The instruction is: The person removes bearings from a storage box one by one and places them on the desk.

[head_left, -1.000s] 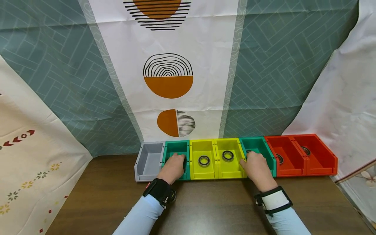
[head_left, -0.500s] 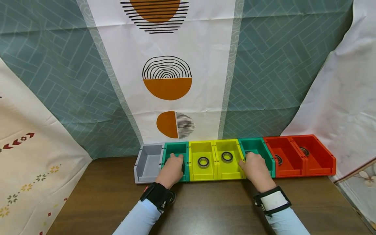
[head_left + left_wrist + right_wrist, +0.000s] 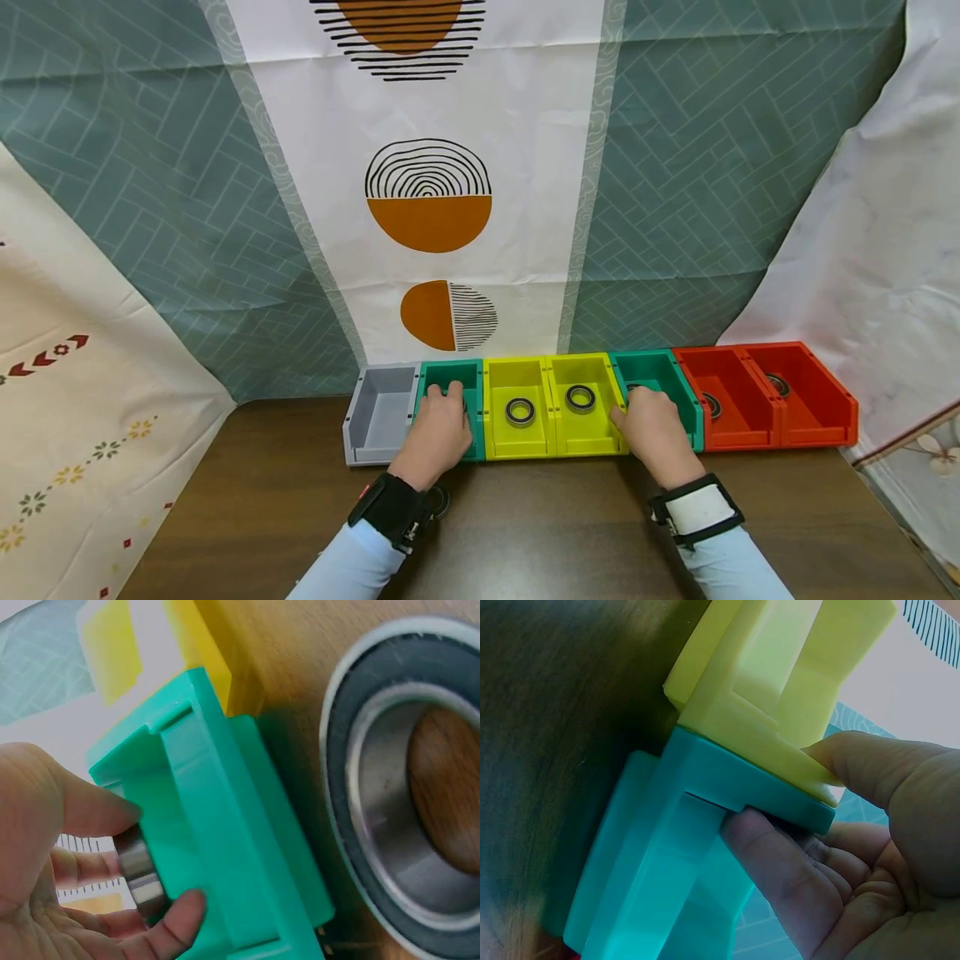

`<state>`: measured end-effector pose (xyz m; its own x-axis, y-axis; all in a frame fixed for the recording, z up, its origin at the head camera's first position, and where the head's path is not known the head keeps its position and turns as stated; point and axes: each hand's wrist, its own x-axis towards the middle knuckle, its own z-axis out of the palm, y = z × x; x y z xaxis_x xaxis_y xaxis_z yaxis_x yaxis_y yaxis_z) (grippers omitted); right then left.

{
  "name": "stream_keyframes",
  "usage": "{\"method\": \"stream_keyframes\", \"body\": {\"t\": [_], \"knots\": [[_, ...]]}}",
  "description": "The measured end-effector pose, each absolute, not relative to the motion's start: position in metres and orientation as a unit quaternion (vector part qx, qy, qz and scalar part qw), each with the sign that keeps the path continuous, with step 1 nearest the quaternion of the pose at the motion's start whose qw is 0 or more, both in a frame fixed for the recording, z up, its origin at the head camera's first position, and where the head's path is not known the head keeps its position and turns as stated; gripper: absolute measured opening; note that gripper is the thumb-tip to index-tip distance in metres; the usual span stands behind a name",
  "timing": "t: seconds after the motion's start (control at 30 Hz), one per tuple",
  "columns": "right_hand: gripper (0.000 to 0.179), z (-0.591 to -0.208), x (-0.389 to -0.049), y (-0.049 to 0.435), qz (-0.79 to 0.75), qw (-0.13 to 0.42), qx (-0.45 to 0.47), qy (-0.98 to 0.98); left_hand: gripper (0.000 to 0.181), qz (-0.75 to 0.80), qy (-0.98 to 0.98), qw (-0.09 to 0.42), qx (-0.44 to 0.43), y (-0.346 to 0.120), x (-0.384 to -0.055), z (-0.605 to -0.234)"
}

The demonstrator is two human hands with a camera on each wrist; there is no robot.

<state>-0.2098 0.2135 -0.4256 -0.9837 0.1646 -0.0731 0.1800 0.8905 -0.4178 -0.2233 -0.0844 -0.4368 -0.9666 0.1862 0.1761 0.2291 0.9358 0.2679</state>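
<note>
From the head view, a row of coloured bins ran along the far edge of the brown surface [image 3: 540,533]. The left hand [image 3: 437,433] reached into the left green bin [image 3: 448,379], the right hand [image 3: 654,433] into the right green bin [image 3: 660,375].

At the left wrist, thumb and fingers [image 3: 176,915] pinched a steel bearing [image 3: 139,870] by its rim; it looked heavy, rigid and slick, best gripped across the outer ring.

At the right wrist, curled fingers [image 3: 780,870] hooked inside the bin; what they held I could not tell.

Grey bin [image 3: 381,412] at row's left end; two yellow bins [image 3: 551,425], each holding bearing; two red bins [image 3: 780,417] at right.
</note>
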Motion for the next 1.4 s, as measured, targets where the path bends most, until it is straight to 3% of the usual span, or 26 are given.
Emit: {"method": "stream_keyframes", "body": {"t": [0.13, 0.6, 1.2, 1.4], "knots": [[0.034, -0.426, -0.21, 0.213, -0.216, 0.013, 0.085, 0.973, 0.037, -0.169, -0.979, 0.067, -0.097, -0.085, -0.219, -0.432], [0.034, -0.426, -0.209, 0.213, -0.213, 0.008, 0.084, 0.973, 0.04, -0.246, -0.964, 0.058, -0.087, -0.093, -0.201, -0.412], [0.032, -0.428, -0.209, 0.214, -0.22, 0.002, 0.079, 0.972, 0.037, -0.291, -0.938, 0.136, -0.128, -0.101, -0.167, -0.396], [0.032, -0.427, -0.209, 0.214, -0.219, 0.001, 0.08, 0.972, 0.042, -0.286, -0.937, 0.139, -0.147, -0.101, -0.161, -0.4]]}}
